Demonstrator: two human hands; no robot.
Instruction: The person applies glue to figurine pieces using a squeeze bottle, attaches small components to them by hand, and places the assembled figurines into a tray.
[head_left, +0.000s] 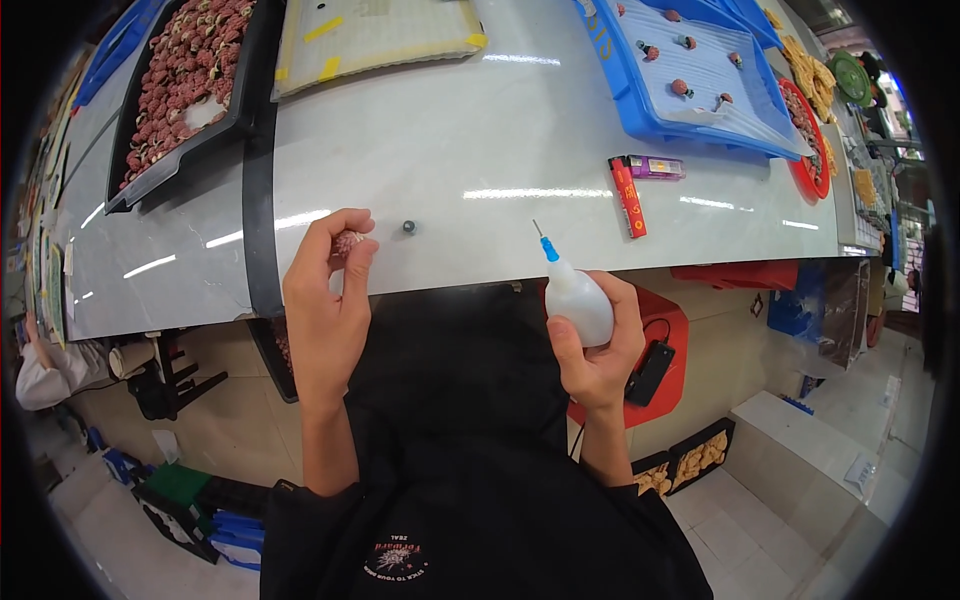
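My left hand (330,285) pinches a small pinkish, bumpy piece (347,242) between thumb and fingertips, above the table's near edge. Part of the piece is hidden by the fingers. Just right of it, a small dark round piece (409,228) lies on the table, touched by neither hand. In my right hand (605,345) is a white squeeze bottle (580,302), gripped round its body. Its blue neck and thin metal needle tip (537,228) point up and slightly left, apart from the pink piece.
The pale glossy table (450,140) carries a black tray (185,165) of similar pink pieces at left. A yellow-taped board (400,50) lies at the back. At right are a blue tray (690,125) with several pieces, a red box (629,198), a purple lighter (660,168) and a red basket (822,175).
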